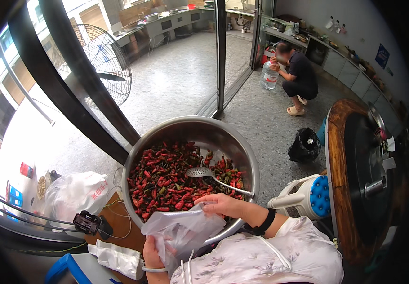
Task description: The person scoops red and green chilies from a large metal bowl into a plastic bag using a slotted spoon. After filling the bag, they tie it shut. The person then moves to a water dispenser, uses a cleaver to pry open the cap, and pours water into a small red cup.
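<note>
A large stainless steel basin (255,156) stands before me with wilted red and dark green chilli peppers (165,181) inside. On the peppers lies a perforated metal ladle (200,172), its handle resting against the right rim. A translucent plastic bag (181,230) is held over the basin's near edge. My left hand (152,252), with a pale bangle at the wrist, grips the bag's lower left side. At the bag's upper edge, my right hand (224,206) pinches the film between thumb and fingers; a black band circles that wrist.
Folded plastic bags (119,257) lie at lower left, near a stuffed white sack (78,191). A stool (296,198) and round table (337,177) stand right, near a black bin bag (304,143). Beyond, a person (298,72) crouches holding a water jug (270,76). A fan (101,67) stands behind glass.
</note>
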The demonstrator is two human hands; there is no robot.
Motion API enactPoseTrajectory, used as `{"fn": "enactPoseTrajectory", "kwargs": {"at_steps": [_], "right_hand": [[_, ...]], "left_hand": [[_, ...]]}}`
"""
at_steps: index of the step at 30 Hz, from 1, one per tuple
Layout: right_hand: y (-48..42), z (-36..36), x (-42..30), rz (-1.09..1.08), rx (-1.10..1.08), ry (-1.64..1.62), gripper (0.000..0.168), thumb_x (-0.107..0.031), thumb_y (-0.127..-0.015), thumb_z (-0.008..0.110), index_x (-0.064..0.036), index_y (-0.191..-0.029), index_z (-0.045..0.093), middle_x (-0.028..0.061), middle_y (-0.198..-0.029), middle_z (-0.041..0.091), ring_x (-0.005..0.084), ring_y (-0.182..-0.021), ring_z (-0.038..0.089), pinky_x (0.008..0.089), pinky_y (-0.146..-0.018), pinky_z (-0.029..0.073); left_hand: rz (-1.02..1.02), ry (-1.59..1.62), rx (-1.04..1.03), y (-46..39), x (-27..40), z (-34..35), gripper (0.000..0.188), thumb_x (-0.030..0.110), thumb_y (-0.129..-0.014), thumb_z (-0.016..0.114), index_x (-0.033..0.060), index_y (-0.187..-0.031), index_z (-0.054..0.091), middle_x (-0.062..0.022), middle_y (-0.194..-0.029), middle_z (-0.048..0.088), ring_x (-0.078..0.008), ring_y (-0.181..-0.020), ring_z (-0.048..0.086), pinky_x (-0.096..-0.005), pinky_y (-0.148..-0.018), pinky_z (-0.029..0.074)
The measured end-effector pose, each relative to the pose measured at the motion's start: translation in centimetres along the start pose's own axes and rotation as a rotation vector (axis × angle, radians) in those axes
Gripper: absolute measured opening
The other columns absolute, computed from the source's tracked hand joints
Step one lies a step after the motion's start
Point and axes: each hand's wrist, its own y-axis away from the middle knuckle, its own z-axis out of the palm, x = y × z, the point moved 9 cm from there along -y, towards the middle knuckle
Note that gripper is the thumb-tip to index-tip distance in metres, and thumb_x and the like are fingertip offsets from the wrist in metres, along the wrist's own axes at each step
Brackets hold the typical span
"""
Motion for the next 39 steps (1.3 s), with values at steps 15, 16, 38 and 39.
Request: {"fn": "enactPoseTrajectory", "kwargs": {"at_steps": [15, 16, 38, 39], "right_hand": [[0.9, -3.5, 2.5, 0.081, -0.197, 0.115, 0.018, -0.019, -0.08, 0.06, -0.004, -0.091, 0.058, -0.0024, -0.076, 0.056, 0.0048, -0.065, 0.049, 0.0205, -0.057, 0.039], [0.6, -3.7, 2.6, 0.046, -0.192, 0.077, 0.019, -0.019, -0.081, 0.06, -0.004, -0.092, 0.058, -0.0021, -0.077, 0.056, 0.0048, -0.065, 0.049, 0.0205, -0.058, 0.04], [1.2, -5.7, 1.5, -0.078, -0.123, -0.09, 0.012, -0.01, -0.08, 0.058, -0.003, -0.09, 0.054, 0.0011, -0.076, 0.056, 0.0078, -0.067, 0.053, 0.0216, -0.061, 0.042], [1.3, -6.0, 1.4, -0.076, -0.08, -0.087, 0.014, -0.007, -0.077, 0.058, -0.003, -0.089, 0.054, 0.0013, -0.077, 0.056, 0.0074, -0.067, 0.053, 0.0209, -0.06, 0.042]], "left_hand": [[0.121, 0.1, 0.068, 1.8, -3.1, 3.1, 0.047, 0.041, -0.093, 0.029, -0.0003, -0.096, 0.052, -0.0162, -0.076, 0.06, -0.0245, -0.047, 0.054, -0.0343, -0.043, 0.046], [0.118, 0.085, 0.087, 1.8, -3.2, 3.1, 0.046, 0.04, -0.093, 0.029, 0.0002, -0.096, 0.052, -0.016, -0.076, 0.06, -0.0246, -0.046, 0.054, -0.0346, -0.043, 0.046], [0.265, -0.748, 0.162, 5.2, 0.2, 9.8, 0.032, 0.017, -0.092, 0.04, -0.0079, -0.11, 0.049, -0.0226, -0.102, 0.054, -0.0342, -0.093, 0.051, -0.0411, -0.083, 0.041], [0.345, -0.899, 0.13, 5.1, 0.4, 10.0, 0.032, 0.017, -0.092, 0.04, -0.0078, -0.11, 0.049, -0.0223, -0.102, 0.054, -0.0335, -0.093, 0.051, -0.0404, -0.084, 0.041]]}}
